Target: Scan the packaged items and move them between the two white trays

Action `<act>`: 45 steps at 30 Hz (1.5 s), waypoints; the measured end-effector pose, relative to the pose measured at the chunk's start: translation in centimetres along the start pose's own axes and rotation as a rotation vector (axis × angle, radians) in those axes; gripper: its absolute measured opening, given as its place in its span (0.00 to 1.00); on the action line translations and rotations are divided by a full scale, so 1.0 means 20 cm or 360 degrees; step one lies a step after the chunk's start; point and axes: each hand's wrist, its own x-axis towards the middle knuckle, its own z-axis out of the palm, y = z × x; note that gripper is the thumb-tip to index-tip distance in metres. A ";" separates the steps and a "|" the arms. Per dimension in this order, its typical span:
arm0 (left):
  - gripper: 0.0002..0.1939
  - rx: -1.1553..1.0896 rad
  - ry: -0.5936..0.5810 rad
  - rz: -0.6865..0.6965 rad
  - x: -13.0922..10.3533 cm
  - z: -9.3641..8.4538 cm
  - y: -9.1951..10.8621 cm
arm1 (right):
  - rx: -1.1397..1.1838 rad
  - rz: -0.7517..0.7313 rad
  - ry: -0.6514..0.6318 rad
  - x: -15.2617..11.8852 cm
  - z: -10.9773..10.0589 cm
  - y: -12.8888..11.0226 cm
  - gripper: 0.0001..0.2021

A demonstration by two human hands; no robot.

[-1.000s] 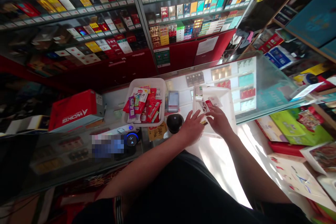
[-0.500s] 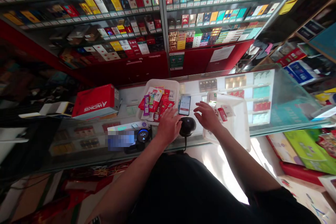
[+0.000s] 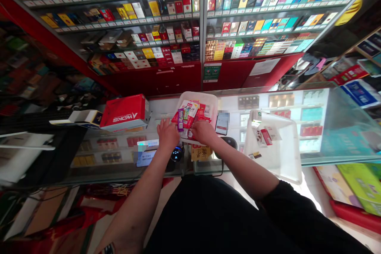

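A white plastic tray [image 3: 213, 101] of snack packets [image 3: 190, 110] lies on the glass counter. At the tray's left front side is my left hand [image 3: 168, 133], its fingers stretched forward and slightly apart. My right hand [image 3: 204, 131] reaches over the front edge, fingers curled down among the red packets; what they grip is hidden. A purple snack packet [image 3: 180, 120] lies between the hands. Right of the tray rests a phone [image 3: 222, 122] with a lit screen, and a dark rounded device [image 3: 228, 143] sits partly behind my right forearm.
A second white tray [image 3: 285, 151] on the right holds a few small packs. At left stand a red shoe-type box [image 3: 125, 112] and a lit display [image 3: 145, 158] beside a round blue-lit device [image 3: 176, 153]. Shelves of cigarette packs [image 3: 166, 55] rise behind the counter [image 3: 342, 135].
Both hands have moved left, from around the phone and dark device to the snack tray. The view has shifted, and a yellow handwritten card now shows below the tray.
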 end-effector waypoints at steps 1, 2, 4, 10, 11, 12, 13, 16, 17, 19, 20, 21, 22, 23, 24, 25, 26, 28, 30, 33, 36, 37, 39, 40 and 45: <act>0.22 0.0010 -0.0033 0.0044 0.03 0.00 -0.02 | 0.0011 0.0032 -0.0034 0.02 0.03 -0.04 0.15; 0.24 0.0016 -0.0063 0.0090 0.06 -0.01 -0.05 | 0.0019 0.0083 -0.0059 0.03 0.06 -0.08 0.16; 0.26 0.0017 -0.0121 0.0186 0.14 -0.01 -0.09 | 0.0039 0.0187 -0.0065 0.06 0.11 -0.14 0.18; 0.29 -0.0129 -0.0331 0.0458 0.41 0.02 -0.12 | 0.0184 0.0405 -0.0013 0.13 0.24 -0.22 0.24; 0.30 -0.0146 -0.0366 0.0474 0.44 0.03 -0.11 | 0.0218 0.0447 -0.0016 0.14 0.26 -0.22 0.24; 0.31 -0.0158 -0.0397 0.0482 0.46 0.04 -0.11 | 0.0254 0.0489 -0.0016 0.15 0.27 -0.23 0.23; 0.33 -0.0167 -0.0426 0.0489 0.48 0.06 -0.10 | 0.0289 0.0529 -0.0013 0.16 0.29 -0.22 0.23; 0.34 -0.0177 -0.0470 0.0510 0.52 0.09 -0.09 | 0.0385 0.0606 -0.0004 0.18 0.31 -0.22 0.20; 0.34 -0.0169 -0.0475 0.0517 0.52 0.10 -0.09 | 0.0415 0.0616 -0.0002 0.18 0.32 -0.21 0.19; 0.34 -0.0151 -0.0495 0.0529 0.53 0.11 -0.09 | 0.0477 0.0634 -0.0006 0.19 0.32 -0.21 0.17; 0.34 -0.0147 -0.0516 0.0533 0.54 0.11 -0.09 | 0.0510 0.0641 -0.0005 0.19 0.33 -0.20 0.17; 0.34 -0.0149 -0.0542 0.0537 0.54 0.11 -0.09 | 0.0542 0.0653 0.0000 0.19 0.33 -0.20 0.16; 0.35 -0.0151 -0.0566 0.0539 0.54 0.10 -0.09 | 0.0572 0.0663 0.0006 0.19 0.33 -0.20 0.15; 0.35 -0.0150 -0.0583 0.0540 0.55 0.10 -0.08 | 0.0597 0.0670 0.0014 0.20 0.33 -0.19 0.15; 0.36 -0.0143 -0.0586 0.0543 0.55 0.09 -0.08 | 0.0617 0.0675 0.0022 0.20 0.33 -0.19 0.14; 0.36 -0.0130 -0.0576 0.0548 0.55 0.08 -0.07 | 0.0633 0.0680 0.0033 0.19 0.33 -0.18 0.13; 0.36 -0.0113 -0.0555 0.0552 0.55 0.07 -0.07 | 0.0645 0.0684 0.0047 0.19 0.33 -0.18 0.13; 0.35 -0.0089 -0.0497 0.0533 0.55 0.06 -0.07 | 0.0660 0.0685 0.0086 0.18 0.32 -0.17 0.12; 0.30 -0.0122 -0.0426 0.0459 0.55 0.03 -0.08 | 0.0675 0.0694 0.0143 0.16 0.30 -0.16 0.11; 0.25 -0.0319 -0.0345 0.0300 0.52 0.00 -0.11 | 0.0697 0.0717 0.0216 0.12 0.25 -0.14 0.10; 0.26 -0.0542 -0.0315 0.0199 0.48 -0.05 -0.14 | 0.0697 0.0735 0.0268 0.06 0.19 -0.10 0.10; 0.27 -0.0592 -0.0313 0.0194 0.46 -0.07 -0.14 | 0.0682 0.0730 0.0283 0.04 0.17 -0.08 0.10; 0.27 -0.0656 -0.0329 0.0244 0.43 -0.11 -0.15 | 0.0627 0.0691 0.0308 0.00 0.11 -0.04 0.11; 0.26 -0.0676 -0.0342 0.0286 0.42 -0.13 -0.15 | 0.0587 0.0660 0.0321 -0.03 0.08 -0.01 0.11; 0.20 -0.0770 -0.0449 0.0404 0.38 -0.19 -0.11 | 0.0437 0.0508 0.0406 -0.12 -0.07 0.14 0.10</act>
